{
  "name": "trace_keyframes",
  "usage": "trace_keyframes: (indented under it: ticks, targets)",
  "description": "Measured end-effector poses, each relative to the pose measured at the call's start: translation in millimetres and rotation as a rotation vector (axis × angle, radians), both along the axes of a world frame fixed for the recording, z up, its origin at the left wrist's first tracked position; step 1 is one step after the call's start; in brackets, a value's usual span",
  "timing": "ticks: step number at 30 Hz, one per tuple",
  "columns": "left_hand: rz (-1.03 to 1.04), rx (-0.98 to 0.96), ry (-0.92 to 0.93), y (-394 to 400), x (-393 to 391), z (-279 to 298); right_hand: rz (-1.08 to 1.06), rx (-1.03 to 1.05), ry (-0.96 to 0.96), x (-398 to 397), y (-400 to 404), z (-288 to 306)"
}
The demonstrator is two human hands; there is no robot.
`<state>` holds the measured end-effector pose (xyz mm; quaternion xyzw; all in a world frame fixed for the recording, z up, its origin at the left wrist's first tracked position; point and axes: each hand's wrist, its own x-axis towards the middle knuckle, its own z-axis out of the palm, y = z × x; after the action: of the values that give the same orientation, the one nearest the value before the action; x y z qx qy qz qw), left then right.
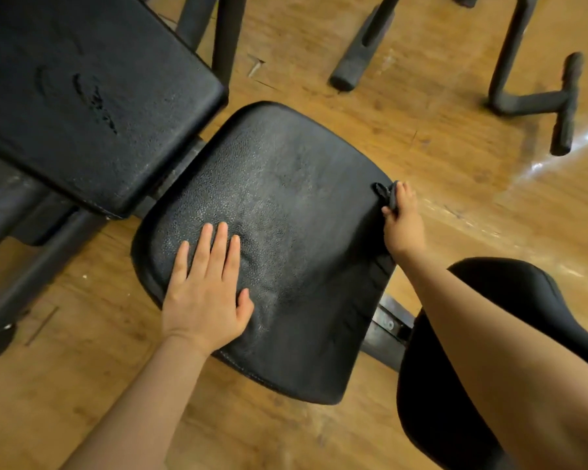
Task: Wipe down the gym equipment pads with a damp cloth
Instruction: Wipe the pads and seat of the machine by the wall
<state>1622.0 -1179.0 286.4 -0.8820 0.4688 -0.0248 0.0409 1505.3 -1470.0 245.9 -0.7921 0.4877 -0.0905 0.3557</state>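
Right hand (403,220) is gripping dark cloth (386,195) at seat pad's (299,252) right edge; left hand (206,293) is pressing flat, fingers spread. Next move probably calls for sweeping left.

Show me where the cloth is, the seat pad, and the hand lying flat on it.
cloth (386,195), head view, bunched dark fabric above the fingers.
seat pad (296,212), head view, bare middle of its top.
left hand (206,293), head view, back of the hand.

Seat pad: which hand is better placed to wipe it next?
Right. The right hand already grips the dark cloth at the seat pad's edge; the left hand lies flat on the pad, holding nothing.
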Motion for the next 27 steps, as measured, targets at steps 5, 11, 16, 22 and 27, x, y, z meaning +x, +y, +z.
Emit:
trace_keyframes:
  ticks: [5,11,16,22,27]
  targets:
    - [-0.015,0.002,0.008,0,0,1,-0.164,0.034,-0.097,5,48,-9]
    - [-0.025,-0.048,0.01,1,0,0,-0.06,-0.066,-0.175,-12,157,-15]
    - [-0.038,-0.041,-0.012,4,0,3,0.176,-0.127,-0.183,-32,221,-5]
    - [-0.016,-0.005,-0.164,8,-5,1,0.409,-0.205,-0.255,-66,241,-17]
    - [0.027,-0.019,-0.18,12,-14,0,0.518,-0.268,-0.338,-71,234,-23]
